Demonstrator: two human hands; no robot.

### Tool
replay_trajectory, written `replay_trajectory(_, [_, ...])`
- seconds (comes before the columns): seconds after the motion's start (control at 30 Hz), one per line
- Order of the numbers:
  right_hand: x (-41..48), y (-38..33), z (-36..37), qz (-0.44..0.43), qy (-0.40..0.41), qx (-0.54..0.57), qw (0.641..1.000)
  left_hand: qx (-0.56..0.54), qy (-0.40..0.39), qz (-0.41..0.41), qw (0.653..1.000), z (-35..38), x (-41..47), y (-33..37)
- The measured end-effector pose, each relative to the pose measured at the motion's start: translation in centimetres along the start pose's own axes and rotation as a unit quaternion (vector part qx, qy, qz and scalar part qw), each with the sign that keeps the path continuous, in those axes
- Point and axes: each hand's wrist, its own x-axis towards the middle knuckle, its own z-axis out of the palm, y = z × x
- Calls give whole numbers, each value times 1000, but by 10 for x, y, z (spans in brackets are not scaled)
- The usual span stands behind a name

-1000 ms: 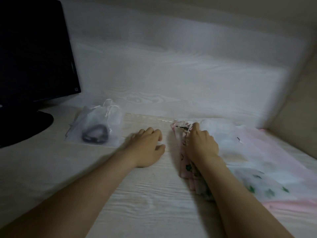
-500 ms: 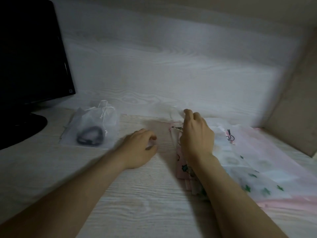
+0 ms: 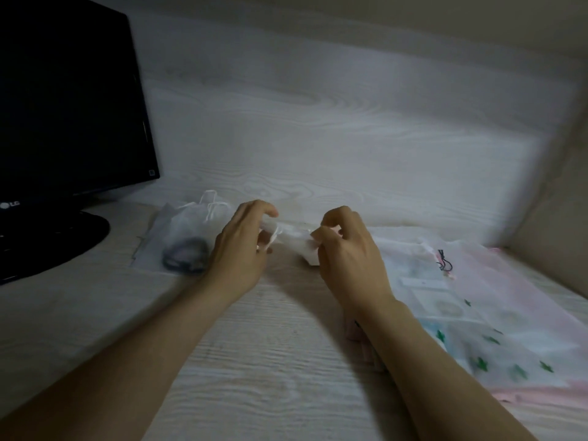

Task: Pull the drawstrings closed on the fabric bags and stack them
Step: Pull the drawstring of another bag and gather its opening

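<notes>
A small white sheer fabric bag [image 3: 294,239] is held stretched between the two hands, just above the bench and near its back edge. The left hand [image 3: 243,246] pinches the end of the bag where a thin white drawstring [image 3: 274,239] loops out, its fingers curled. The right hand [image 3: 348,253] pinches the opposite end, thumb and fingertips closed on the cloth. Holding it taut like this probably lets the mouth be gathered by drawing the ends apart; I cannot tell whether it is cinched.

Just left of the left hand lies a closed white mesh pouch [image 3: 187,240] with a dark round object inside and its cords bunched at the top, likely the start of the stack. To the right, under and beyond the right forearm, a loose pile of pale pink and green-printed bags [image 3: 471,313] seems to be waiting its turn.

The pale wood-grain bench [image 3: 254,377] meets a matching back panel [image 3: 318,122]. A black monitor [image 3: 63,106] stands at the left, and the light is dim.
</notes>
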Motion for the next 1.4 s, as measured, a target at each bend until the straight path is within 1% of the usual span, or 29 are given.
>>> replay_trajectory(0.07, [-1,4,2,16,-12,-29,999,25,6,-2,1000,-3,3,1])
replay_trajectory(0.1, [-1,4,2,34,-32,-35,998,41,11,-5,999,-5,4,3])
replay_trajectory(0.17, [-4,7,7,84,-103,-37,990,77,26,-3,997,-7,3,6])
replay_trajectory(0.2, [-5,9,9,110,-134,-24,985,92,30,0,995,-8,3,8])
replay_trajectory(0.27, [-8,11,13,152,-176,49,971,111,15,5,994,-11,0,9])
replay_trajectory(0.37, [-10,13,16,182,-231,121,948,151,-54,0,987,-16,-2,11])
replay_trajectory(0.4, [-10,13,16,191,-233,125,945,175,-77,2,982,-16,-2,10])
replay_trajectory(0.43, [-10,13,15,200,-218,125,947,200,-96,3,975,-16,-3,10])
replay_trajectory(0.5, [-8,13,13,222,-152,121,956,233,-119,2,965,-15,-3,10])
replay_trajectory(0.57, [-5,9,6,260,-104,152,948,238,-133,2,962,-13,-2,9])
replay_trajectory(0.6, [-5,7,2,272,-99,171,942,240,-138,4,961,-12,-3,10])
replay_trajectory(0.63, [-4,6,0,270,-107,176,941,241,-142,5,960,-11,-3,11])
replay_trajectory(0.73, [-7,1,1,209,-139,136,958,227,-134,6,965,-9,-4,17])
replay_trajectory(0.83, [-7,4,8,172,-120,151,966,171,-113,-16,979,-9,-3,14])
replay_trajectory(0.93, [-6,8,10,173,-95,166,966,144,-90,-35,985,-7,-2,4])
replay_trajectory(1.0, [-6,9,9,177,-93,181,963,132,-87,-42,986,-6,-2,1])
replay_trajectory(1.13, [-5,9,9,208,-100,222,947,108,-124,-50,985,-7,-1,2])
replay_trajectory(1.23, [-5,8,10,216,-97,204,950,124,-136,-64,981,-8,-1,3])
replay_trajectory(1.4, [-6,9,11,237,-100,202,945,153,-84,-48,984,-9,0,2])
